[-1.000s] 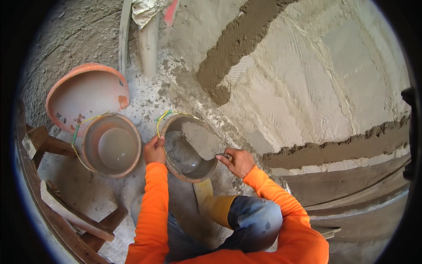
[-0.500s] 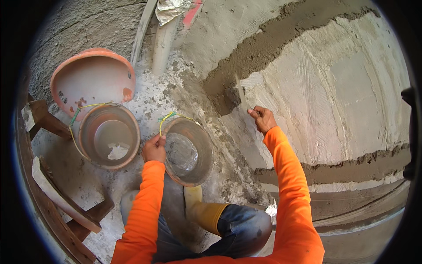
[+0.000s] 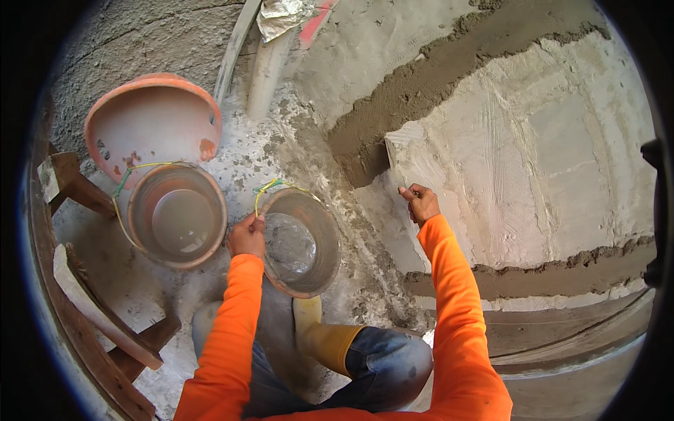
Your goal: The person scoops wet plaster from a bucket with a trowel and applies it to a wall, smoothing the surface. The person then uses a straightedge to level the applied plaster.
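Observation:
My left hand (image 3: 246, 236) grips the rim of a mortar-stained bucket (image 3: 328, 245) with a yellow and green cord tied to it. Grey, wet-looking residue lies inside at the bottom. My right hand (image 3: 421, 203) is closed around what looks like a thin trowel (image 3: 394, 160), seen almost edge-on. The blade is at the corner of a pale, ridged wall panel (image 3: 512, 154), against a band of dark wet mortar (image 3: 400, 98). My fingers hide the handle.
Left of my bucket stands a second bucket (image 3: 219, 217) holding grey liquid. An orange tub (image 3: 151, 81) leans behind it. Wooden pieces (image 3: 105, 309) lie at the far left, and a pipe (image 3: 267, 81) rises at the back. Another mortar band (image 3: 562, 277) borders the panel.
The trowel blade has shifted slightly and turned at the panel corner, with a dark shadow beside it. My right hand has barely moved; my left stays on the bucket rim.

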`<state>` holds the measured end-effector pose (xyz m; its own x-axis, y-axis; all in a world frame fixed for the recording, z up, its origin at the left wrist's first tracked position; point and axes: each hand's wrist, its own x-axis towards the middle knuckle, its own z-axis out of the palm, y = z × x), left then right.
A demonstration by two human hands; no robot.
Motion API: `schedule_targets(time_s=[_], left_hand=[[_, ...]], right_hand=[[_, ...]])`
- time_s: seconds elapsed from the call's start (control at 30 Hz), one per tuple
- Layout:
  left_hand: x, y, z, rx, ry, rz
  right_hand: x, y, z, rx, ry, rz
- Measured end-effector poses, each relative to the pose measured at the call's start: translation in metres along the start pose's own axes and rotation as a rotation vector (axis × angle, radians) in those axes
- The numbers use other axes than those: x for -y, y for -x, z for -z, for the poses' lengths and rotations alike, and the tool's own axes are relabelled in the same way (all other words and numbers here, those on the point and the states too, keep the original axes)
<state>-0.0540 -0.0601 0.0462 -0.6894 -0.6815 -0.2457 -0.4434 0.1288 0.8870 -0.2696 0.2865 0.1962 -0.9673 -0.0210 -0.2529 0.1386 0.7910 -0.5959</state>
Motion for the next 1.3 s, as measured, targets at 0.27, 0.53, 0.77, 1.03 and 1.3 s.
schedule_targets(time_s=[0.27,0.53,0.77,1.03,1.3], left_hand=[[-0.003,0.001,-0.001,0.006,0.001,-0.002],[0.007,-0.004,0.003,0.001,0.08,0.016],[0.004,0.003,-0.001,0.076,0.048,-0.028],[-0.022,0.047,-0.033,0.31,0.213,-0.305],[-0.015,0.027,-0.021,0.195,0.102,-0.202]], right_hand=[[0.048,0.067,-0.017,-0.301,0.728,0.462],[0.037,0.014,-0.052,0.539,-0.219,-0.03],[0.015,0.081,-0.044,0.105,0.548,0.37],[-0.039,0.148,-0.157,0.517,0.984,0.459],[-0.069,0.195,-0.146,0.282,0.556,0.226]])
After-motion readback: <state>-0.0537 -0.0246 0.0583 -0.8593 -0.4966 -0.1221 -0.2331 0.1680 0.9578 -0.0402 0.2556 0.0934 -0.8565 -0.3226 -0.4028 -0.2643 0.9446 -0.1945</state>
